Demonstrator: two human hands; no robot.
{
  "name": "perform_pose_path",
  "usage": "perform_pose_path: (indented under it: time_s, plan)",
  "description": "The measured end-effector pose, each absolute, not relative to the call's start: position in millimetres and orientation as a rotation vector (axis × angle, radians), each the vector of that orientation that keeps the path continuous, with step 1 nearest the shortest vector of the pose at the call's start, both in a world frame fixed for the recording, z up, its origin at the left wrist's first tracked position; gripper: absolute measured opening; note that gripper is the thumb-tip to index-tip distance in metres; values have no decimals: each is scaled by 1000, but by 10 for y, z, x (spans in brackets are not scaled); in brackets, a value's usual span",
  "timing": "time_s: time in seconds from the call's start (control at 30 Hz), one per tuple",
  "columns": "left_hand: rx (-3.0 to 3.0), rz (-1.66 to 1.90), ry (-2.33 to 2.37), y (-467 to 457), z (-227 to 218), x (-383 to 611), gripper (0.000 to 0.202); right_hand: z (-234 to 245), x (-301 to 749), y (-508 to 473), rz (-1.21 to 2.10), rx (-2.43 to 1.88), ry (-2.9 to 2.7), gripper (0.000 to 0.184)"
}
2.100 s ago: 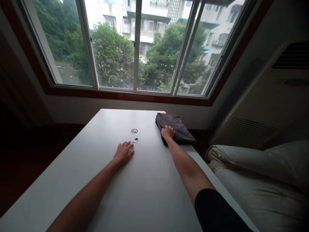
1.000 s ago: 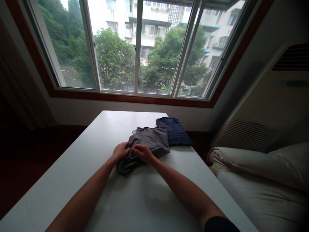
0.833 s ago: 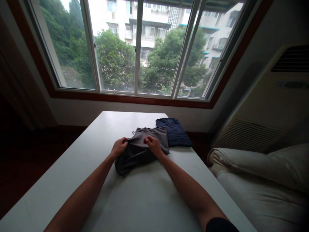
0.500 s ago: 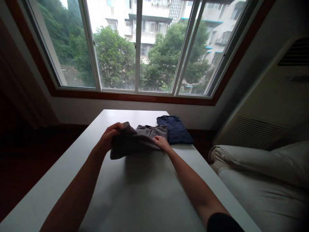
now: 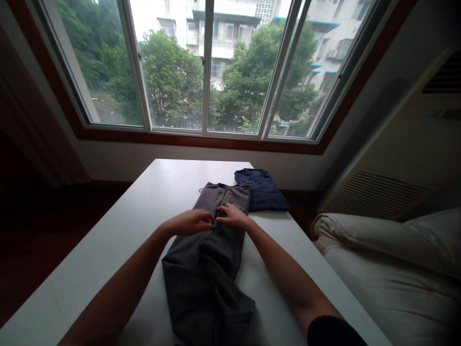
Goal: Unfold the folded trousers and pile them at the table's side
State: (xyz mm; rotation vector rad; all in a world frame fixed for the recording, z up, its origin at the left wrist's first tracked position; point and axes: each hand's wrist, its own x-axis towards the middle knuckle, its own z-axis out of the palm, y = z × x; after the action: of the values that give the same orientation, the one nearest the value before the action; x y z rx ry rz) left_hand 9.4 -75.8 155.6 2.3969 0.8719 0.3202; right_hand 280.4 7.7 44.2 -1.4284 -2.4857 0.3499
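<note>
A pair of dark grey trousers (image 5: 225, 257) lies lengthwise on the white table (image 5: 144, 269), waist at the far end and rumpled legs toward me. My left hand (image 5: 190, 222) is at the trousers' upper middle, its fingers bent together at the fabric. Close beside it, my right hand (image 5: 233, 215) has its fingertips closed at the centre seam, almost touching the left fingers. The exact grip of both hands is partly hidden. Folded dark blue clothing (image 5: 264, 192) lies just right of the waist.
A cream sofa or armchair (image 5: 382, 250) stands to the right of the table. Beyond the table's far end is a window with a brown frame (image 5: 201, 142). A curtain (image 5: 43, 120) hangs at the left. A vented unit (image 5: 374, 192) stands at the back right.
The trouser part that was lifted and folded over between my hands now lies spread toward me. My left hand has moved right, and both hands have come together over the middle.
</note>
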Motion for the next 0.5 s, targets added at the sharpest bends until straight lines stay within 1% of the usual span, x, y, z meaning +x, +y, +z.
perform_pose_path:
  time_s: [0.1,0.17,0.23,0.37,0.5]
  plan:
    - [2608,78,707,-939,1202,470,38,398,2785,58,297,-1424,-2479,70]
    - [2702,-32,570,-1110,1066,657,41,347,2771,73,269,-1445,-2446,72]
    - [2759,-70,512,-1287,1028,753,41,284,2748,98,223,-1470,-2401,68]
    - [2810,-119,430,-1624,1092,713,33,159,2685,142,94,-1510,-2325,56]
    - [2669,-125,92,-1842,1099,576,28,105,2632,158,31,-1537,-2331,57]
